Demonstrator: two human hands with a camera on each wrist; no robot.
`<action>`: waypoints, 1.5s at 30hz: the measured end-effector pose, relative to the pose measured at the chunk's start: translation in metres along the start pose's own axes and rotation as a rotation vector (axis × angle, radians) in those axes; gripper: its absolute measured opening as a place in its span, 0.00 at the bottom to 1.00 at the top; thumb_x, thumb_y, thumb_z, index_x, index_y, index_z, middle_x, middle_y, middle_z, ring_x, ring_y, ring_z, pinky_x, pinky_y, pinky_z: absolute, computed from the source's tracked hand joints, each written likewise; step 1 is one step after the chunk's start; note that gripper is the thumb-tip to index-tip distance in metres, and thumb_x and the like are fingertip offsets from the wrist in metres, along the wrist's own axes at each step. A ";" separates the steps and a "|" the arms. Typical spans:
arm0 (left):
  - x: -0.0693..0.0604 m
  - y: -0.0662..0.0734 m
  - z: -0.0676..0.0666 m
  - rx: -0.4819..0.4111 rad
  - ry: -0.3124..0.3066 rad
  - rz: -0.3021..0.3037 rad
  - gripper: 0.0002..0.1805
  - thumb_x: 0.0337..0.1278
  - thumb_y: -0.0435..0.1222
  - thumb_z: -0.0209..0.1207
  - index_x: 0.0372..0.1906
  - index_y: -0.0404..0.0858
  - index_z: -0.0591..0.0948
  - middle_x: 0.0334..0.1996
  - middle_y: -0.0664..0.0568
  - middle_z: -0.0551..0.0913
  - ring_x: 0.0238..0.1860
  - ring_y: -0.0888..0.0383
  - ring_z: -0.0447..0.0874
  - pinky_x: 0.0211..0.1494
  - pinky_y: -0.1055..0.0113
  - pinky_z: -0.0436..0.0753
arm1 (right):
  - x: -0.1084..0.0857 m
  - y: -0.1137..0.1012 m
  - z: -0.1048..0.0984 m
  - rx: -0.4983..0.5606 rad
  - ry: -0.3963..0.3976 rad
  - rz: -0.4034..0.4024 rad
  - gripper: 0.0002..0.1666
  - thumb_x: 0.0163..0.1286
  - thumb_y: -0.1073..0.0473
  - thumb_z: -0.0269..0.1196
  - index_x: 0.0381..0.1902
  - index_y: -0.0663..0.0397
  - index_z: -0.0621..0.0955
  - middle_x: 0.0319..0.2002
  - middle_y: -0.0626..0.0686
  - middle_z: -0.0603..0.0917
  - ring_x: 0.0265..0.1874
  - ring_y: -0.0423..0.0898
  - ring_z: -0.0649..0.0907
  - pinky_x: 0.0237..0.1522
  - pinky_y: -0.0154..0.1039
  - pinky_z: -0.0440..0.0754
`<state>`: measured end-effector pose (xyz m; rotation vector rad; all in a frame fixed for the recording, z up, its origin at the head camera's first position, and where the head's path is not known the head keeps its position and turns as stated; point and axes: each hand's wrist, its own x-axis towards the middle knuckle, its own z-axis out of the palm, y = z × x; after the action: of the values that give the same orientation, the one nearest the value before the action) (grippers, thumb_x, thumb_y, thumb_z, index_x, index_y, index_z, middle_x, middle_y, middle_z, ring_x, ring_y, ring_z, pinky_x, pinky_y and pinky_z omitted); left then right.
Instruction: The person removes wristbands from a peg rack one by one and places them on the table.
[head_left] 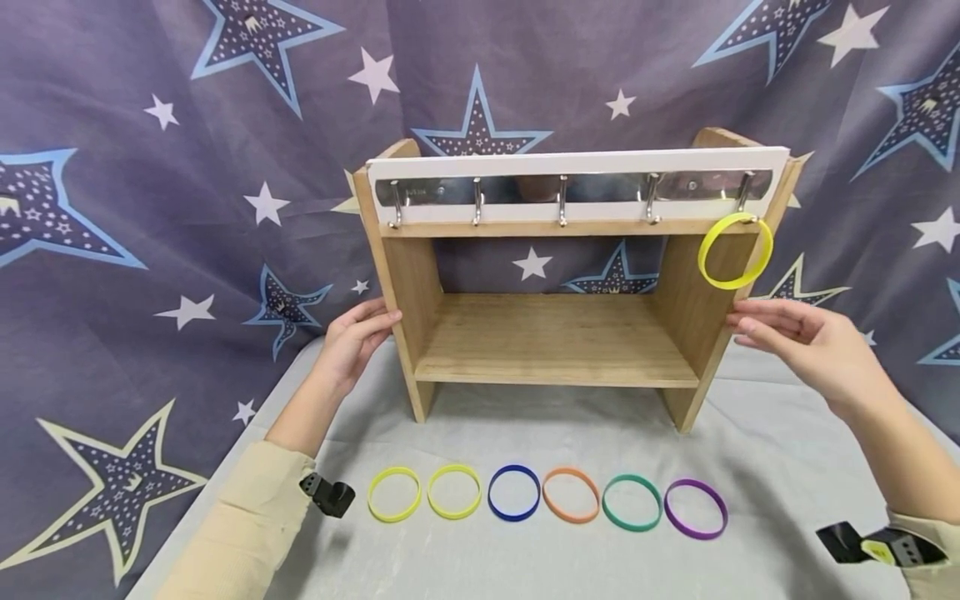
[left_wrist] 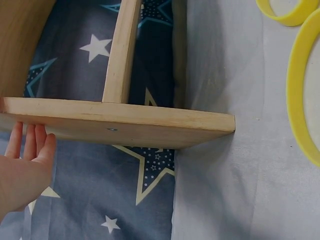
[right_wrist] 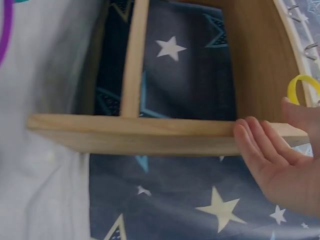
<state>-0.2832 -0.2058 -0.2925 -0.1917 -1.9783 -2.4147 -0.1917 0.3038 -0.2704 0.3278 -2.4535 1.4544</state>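
A small wooden shelf [head_left: 555,337] stands upright on the table, with a metal hook rail [head_left: 517,188] along its top front. My left hand [head_left: 356,343] touches the outer face of its left side panel; in the left wrist view the fingertips [left_wrist: 41,137] meet the wood. On the other side, my right hand [head_left: 825,350] rests its fingers against the right panel, nearly straight in the right wrist view. A yellow wristband [head_left: 703,250] hangs from the rightmost hook, just above the right hand. Neither hand holds anything.
In front of the shelf several wristbands lie in a row: two yellow ones, including a left one [head_left: 371,500], then blue [head_left: 491,500], orange [head_left: 549,500], green [head_left: 609,510] and purple [head_left: 671,515]. A star-patterned curtain [head_left: 150,250] hangs behind the grey-covered table [head_left: 465,567].
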 end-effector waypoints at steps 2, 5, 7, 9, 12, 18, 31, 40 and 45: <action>0.001 0.000 0.000 -0.001 0.000 0.003 0.28 0.61 0.27 0.56 0.66 0.26 0.65 0.41 0.62 0.82 0.45 0.70 0.82 0.57 0.80 0.80 | 0.003 -0.007 0.000 0.063 0.041 -0.008 0.15 0.69 0.63 0.60 0.53 0.51 0.80 0.38 0.28 0.86 0.36 0.27 0.86 0.39 0.16 0.82; 0.001 0.000 0.000 -0.009 0.001 0.001 0.28 0.61 0.27 0.56 0.66 0.26 0.65 0.40 0.62 0.83 0.45 0.70 0.83 0.57 0.80 0.80 | 0.009 -0.014 0.000 0.273 0.076 -0.060 0.14 0.67 0.68 0.60 0.48 0.49 0.82 0.37 0.35 0.89 0.35 0.31 0.88 0.39 0.18 0.83; 0.001 0.000 0.000 -0.004 0.004 -0.002 0.29 0.61 0.27 0.56 0.66 0.26 0.64 0.41 0.62 0.82 0.45 0.71 0.82 0.56 0.81 0.80 | 0.012 -0.019 0.001 0.380 0.108 -0.076 0.14 0.66 0.70 0.61 0.44 0.46 0.83 0.35 0.38 0.89 0.32 0.33 0.88 0.38 0.19 0.84; 0.000 -0.001 0.001 -0.002 0.005 -0.004 0.29 0.61 0.27 0.55 0.66 0.26 0.64 0.41 0.62 0.82 0.45 0.71 0.82 0.56 0.81 0.80 | 0.016 -0.023 0.001 0.481 0.136 -0.098 0.14 0.65 0.71 0.61 0.43 0.48 0.84 0.34 0.40 0.90 0.32 0.34 0.88 0.37 0.21 0.85; 0.000 -0.001 0.000 -0.001 0.007 -0.002 0.28 0.61 0.27 0.55 0.66 0.26 0.64 0.42 0.61 0.81 0.45 0.70 0.82 0.56 0.81 0.80 | 0.021 -0.028 0.002 0.597 0.160 -0.158 0.14 0.64 0.74 0.60 0.43 0.55 0.84 0.36 0.45 0.90 0.34 0.37 0.89 0.38 0.25 0.87; 0.000 -0.001 -0.001 -0.008 -0.002 -0.002 0.28 0.61 0.27 0.57 0.65 0.26 0.65 0.42 0.62 0.82 0.45 0.70 0.83 0.56 0.81 0.80 | 0.026 -0.033 0.001 0.877 0.112 -0.224 0.16 0.64 0.81 0.53 0.42 0.67 0.83 0.35 0.57 0.90 0.37 0.45 0.89 0.38 0.32 0.88; -0.001 0.000 -0.001 -0.034 0.007 -0.004 0.22 0.60 0.27 0.57 0.59 0.32 0.71 0.42 0.61 0.82 0.44 0.70 0.83 0.56 0.81 0.80 | 0.033 -0.039 -0.005 1.114 0.130 -0.132 0.15 0.64 0.82 0.52 0.39 0.70 0.84 0.33 0.60 0.89 0.33 0.49 0.90 0.34 0.39 0.90; -0.002 -0.001 -0.001 -0.040 0.014 -0.009 0.18 0.60 0.26 0.57 0.56 0.34 0.73 0.41 0.60 0.82 0.44 0.70 0.83 0.55 0.80 0.81 | 0.022 -0.043 -0.009 1.121 0.116 -0.161 0.16 0.66 0.81 0.50 0.42 0.72 0.83 0.35 0.61 0.89 0.36 0.49 0.89 0.36 0.38 0.90; -0.001 -0.001 0.000 -0.069 0.006 0.001 0.12 0.59 0.25 0.57 0.46 0.41 0.78 0.39 0.60 0.84 0.43 0.69 0.83 0.55 0.79 0.82 | 0.011 -0.038 -0.009 1.003 0.116 -0.167 0.15 0.67 0.79 0.51 0.44 0.70 0.83 0.37 0.59 0.89 0.38 0.47 0.88 0.39 0.34 0.89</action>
<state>-0.2825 -0.2059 -0.2936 -0.1860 -1.8935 -2.4817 -0.1884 0.2938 -0.2316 0.5839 -1.3819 2.4114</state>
